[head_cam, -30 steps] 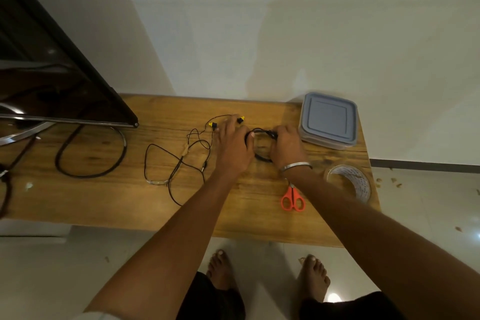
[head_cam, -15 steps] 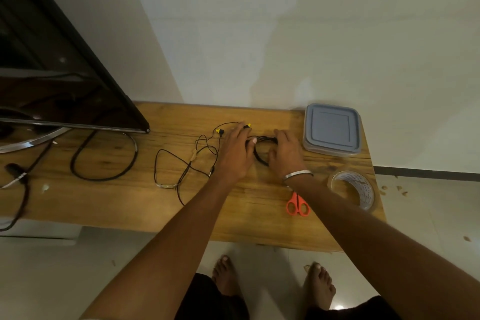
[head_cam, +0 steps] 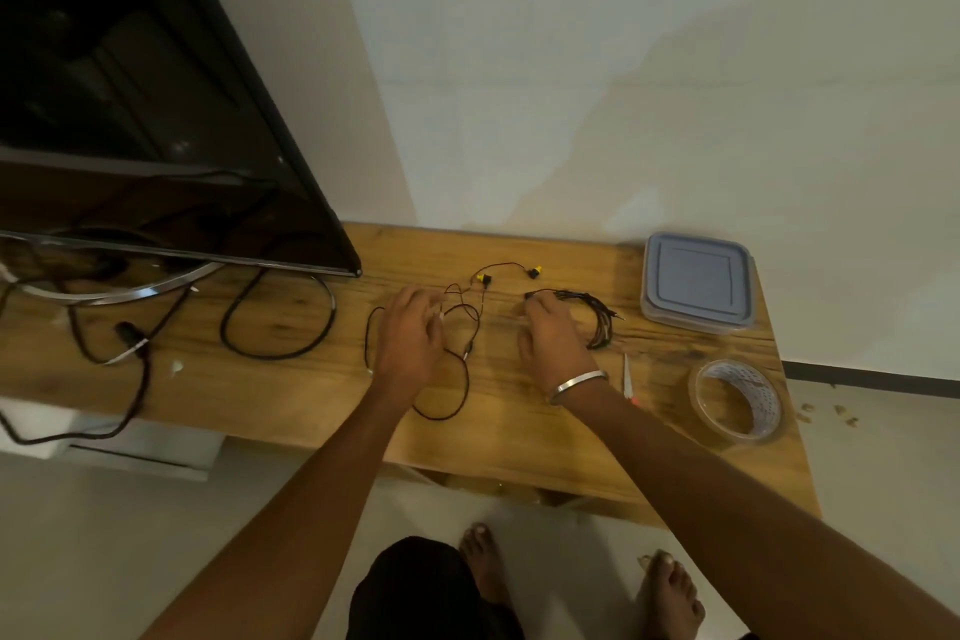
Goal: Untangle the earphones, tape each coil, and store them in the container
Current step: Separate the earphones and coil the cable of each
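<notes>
Your loose earphone cable with yellow buds lay mid-table; a coiled black earphone sat at its 3 o'clock. Your left hand hovered over the tangle, fingers loosely curled; whether it pinched wire, I cannot tell. Your right hand touched the coil's end, grip unclear. The lidded container sat at the coil's 2 o'clock, the tape roll at 5.

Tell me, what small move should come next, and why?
Probably reach the right hand for the tape roll: the black coil beside it looks wound but untaped, the container is lidded, and the yellow-budded earphones lie loose under the left hand.
</notes>
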Tool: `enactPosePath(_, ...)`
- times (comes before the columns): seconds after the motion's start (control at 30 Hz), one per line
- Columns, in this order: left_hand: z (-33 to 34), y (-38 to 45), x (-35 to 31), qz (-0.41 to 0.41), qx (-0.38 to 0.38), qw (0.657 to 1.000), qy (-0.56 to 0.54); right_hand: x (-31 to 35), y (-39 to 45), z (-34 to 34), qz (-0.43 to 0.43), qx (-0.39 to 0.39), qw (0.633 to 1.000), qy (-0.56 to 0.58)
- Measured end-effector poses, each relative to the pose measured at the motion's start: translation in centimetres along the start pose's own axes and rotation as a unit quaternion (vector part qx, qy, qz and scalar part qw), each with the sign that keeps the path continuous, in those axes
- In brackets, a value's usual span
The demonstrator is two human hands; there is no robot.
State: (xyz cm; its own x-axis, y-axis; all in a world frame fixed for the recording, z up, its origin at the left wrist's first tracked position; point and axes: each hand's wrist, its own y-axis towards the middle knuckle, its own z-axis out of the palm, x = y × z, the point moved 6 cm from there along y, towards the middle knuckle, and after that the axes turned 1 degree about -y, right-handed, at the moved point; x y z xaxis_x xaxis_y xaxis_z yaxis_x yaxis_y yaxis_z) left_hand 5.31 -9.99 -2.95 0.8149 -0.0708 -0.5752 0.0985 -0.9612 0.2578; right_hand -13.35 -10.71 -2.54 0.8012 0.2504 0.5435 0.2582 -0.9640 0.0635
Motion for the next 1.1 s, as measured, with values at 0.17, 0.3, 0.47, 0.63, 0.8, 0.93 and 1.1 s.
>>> enactPosePath(0.17,0.4,-2.3,1.9,-0.049,0.054,0.996,-0.044,2.8,-0.4,2.9,-0.001,0.063,0.997,0.033)
enactPosePath(0.3,0.8,-3.7,1.7,-0.057,0.080,0.993,-0.059,3.0,-0.5,4.2,0.065,0.058,0.996,0.030)
enactPosePath(0.47,1.3,-4.5,1.8,-0.067,0.095,0.991,-0.064,2.5,0.5,5.3,0.132,0.064,0.986,-0.075)
enactPosePath(0.63,0.9,-4.7,2.3,-0.060,0.076,0.993,-0.070,3.6,1.5,6.4,0.181,0.069,0.978,-0.072)
enactPosePath(0.8,0.8,-4.7,2.2,-0.068,0.090,0.990,-0.079,4.0,1.7,6.2,0.194,0.093,0.974,-0.074)
enactPosePath(0.93,-0.1,-5.0,2.0,-0.055,0.065,0.994,-0.074,4.2,1.2,4.4,0.143,0.062,0.988,0.000)
enactPosePath(1.1,-2.0,-4.7,-1.4,-0.074,0.041,0.988,-0.131,4.8,0.6,-0.1,0.072,0.001,0.989,0.131)
